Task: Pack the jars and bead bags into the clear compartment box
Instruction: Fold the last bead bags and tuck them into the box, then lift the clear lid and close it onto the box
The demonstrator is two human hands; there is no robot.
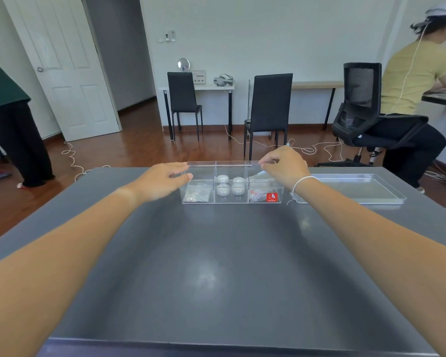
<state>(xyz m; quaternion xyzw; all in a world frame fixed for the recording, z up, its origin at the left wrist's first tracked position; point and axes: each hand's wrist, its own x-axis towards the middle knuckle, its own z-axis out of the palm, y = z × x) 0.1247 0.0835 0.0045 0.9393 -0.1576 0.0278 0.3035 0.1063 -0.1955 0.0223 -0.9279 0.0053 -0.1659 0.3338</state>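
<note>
A clear compartment box (231,200) with three sections stands at the far side of the dark table. Several small white-lidded jars (230,185) fill its middle section. A bead bag (196,195) lies in the left section, and another bag with red and white beads (256,196) lies in the right one, beside a red sticker. My left hand (165,179) is at the box's left end, fingers loosely extended against its side. My right hand (283,164) hovers over the right section, its curled fingertips at the far rim; whether they pinch anything cannot be told.
The box's clear lid (355,188) lies flat on the table to the right. Beyond the table are black chairs (269,106), cables on the wooden floor, a person standing at left and a person seated at right.
</note>
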